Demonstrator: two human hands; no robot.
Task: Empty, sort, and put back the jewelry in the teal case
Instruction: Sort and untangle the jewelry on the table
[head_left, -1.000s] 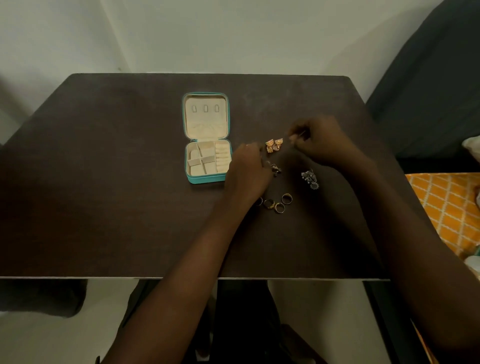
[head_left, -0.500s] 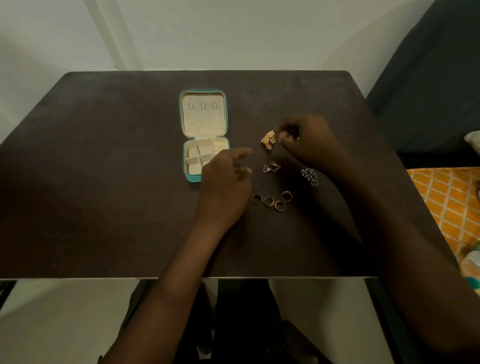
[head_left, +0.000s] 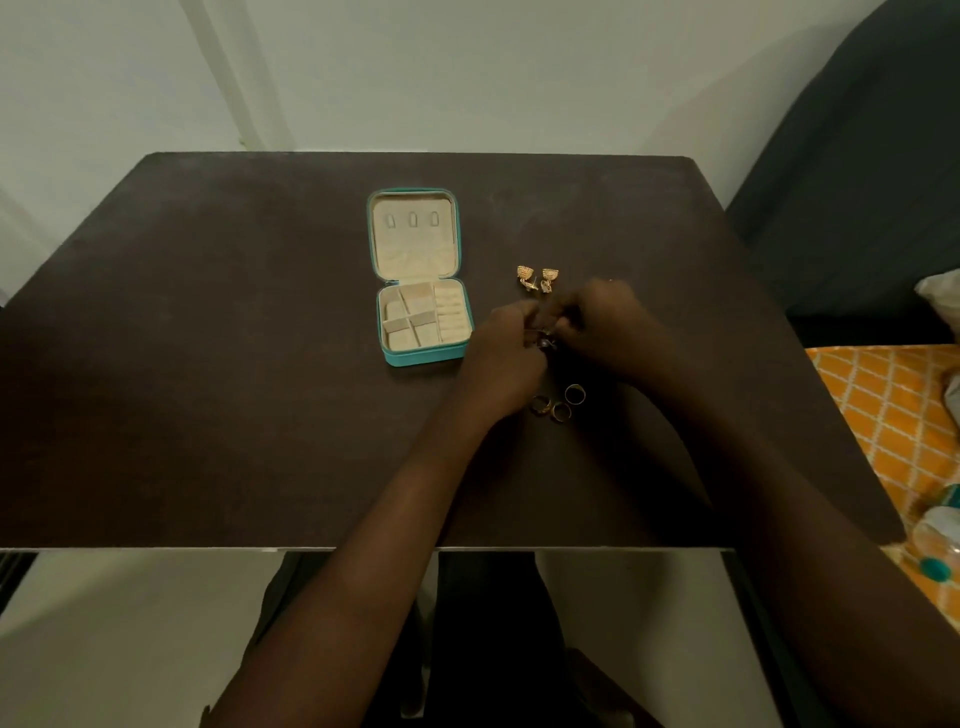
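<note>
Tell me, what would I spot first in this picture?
Probably the open teal jewelry case with its cream compartments, mid-table. Right of it lie two gold earrings, and nearer, gold rings. Between them the left hand and right hand meet over something small.

Case (head_left: 422, 357): teal outer shell, cream-beige lining and dividers, centre of frame. Surface (head_left: 208, 389): dark brown, matte. Earrings (head_left: 537, 278): gold, right of case. Rings (head_left: 558, 402): gold-toned, dim. Cloth (head_left: 893, 415) at right edge: orange with white lattice pattern. Wall (head_left: 467, 73): pale grey-green.
</note>
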